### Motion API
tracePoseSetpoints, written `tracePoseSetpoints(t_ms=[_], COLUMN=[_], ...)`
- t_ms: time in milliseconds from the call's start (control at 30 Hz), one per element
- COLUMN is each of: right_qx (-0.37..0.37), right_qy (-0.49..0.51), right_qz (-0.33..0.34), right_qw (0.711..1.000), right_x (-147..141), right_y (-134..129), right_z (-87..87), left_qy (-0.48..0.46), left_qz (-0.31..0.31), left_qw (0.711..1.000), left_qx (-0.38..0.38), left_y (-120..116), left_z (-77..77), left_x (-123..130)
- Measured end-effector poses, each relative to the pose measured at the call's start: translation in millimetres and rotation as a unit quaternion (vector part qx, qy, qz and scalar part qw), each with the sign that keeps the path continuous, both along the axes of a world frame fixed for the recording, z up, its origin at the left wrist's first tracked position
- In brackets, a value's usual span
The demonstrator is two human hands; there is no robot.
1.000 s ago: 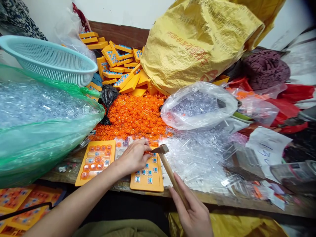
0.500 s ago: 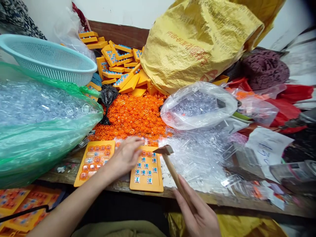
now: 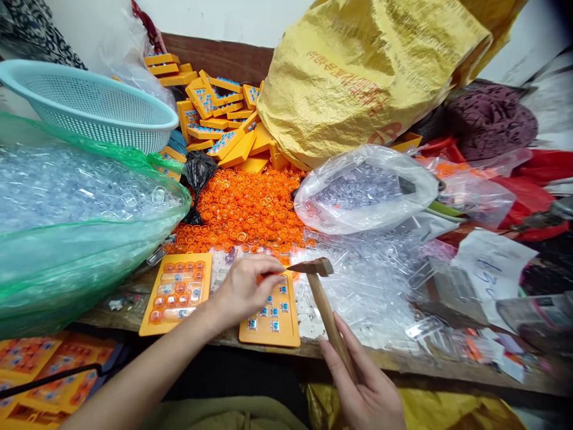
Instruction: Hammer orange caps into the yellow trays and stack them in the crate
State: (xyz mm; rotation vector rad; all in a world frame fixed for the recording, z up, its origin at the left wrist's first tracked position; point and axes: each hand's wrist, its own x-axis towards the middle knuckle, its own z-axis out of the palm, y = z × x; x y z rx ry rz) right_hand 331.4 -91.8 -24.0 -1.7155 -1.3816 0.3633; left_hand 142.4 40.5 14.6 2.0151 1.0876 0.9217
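Observation:
My right hand [image 3: 364,385] is wrapped round the wooden handle of a small hammer [image 3: 326,307]. The hammer's metal head is raised, its pointed end toward my left hand [image 3: 244,286]. That hand hovers over the top of a yellow keypad panel [image 3: 286,331], thumb and fingertips pinched together; whatever they hold is too small to make out. Small blue-and-clear switches sit in the panel's lower part, while my hand hides much of its upper part. To the left lies a second yellow panel [image 3: 154,322] filled with orange and clear key caps.
Orange caps [image 3: 250,203] are heaped behind the panels, below a pile of yellow panels [image 3: 233,149]. Clear parts [image 3: 358,280] spread to the right, near a white bag [image 3: 313,209]. A green bag [image 3: 89,251], a blue basket [image 3: 102,113] and a yellow sack [image 3: 340,89] stand around.
My left hand has moved right, farther over the panel's top, and its thumb and fingers now pinch. The hammer has shifted slightly right and up. The whole view has shifted a little.

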Motion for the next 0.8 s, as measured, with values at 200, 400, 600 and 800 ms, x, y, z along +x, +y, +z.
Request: tracePoseSetpoints(t_ms=[200,400,600,800], right_qx=[-0.031,-0.037,-0.011,0.01], right_qy=[-0.05,-0.037,0.025,-0.015], right_qz=[-0.031,-0.009,-0.047,0.014], right_qw=[0.998,0.999,0.999,1.0], right_x=[18,17,-1,6], right_y=[-7,-8,-4,-4], right_z=[-3.5,-3.2,-6.0,-6.1], left_qy=[0.041,0.055,0.126,0.133], left_qz=[0.034,0.03,-0.014,-0.015], left_qw=[0.998,0.997,0.992,0.991], left_qx=[0.044,0.046,0.01,-0.018], left_y=[-4,1,8,7], left_z=[-16.5,-17.1,-15.0,-15.4], left_x=[26,22,26,26])
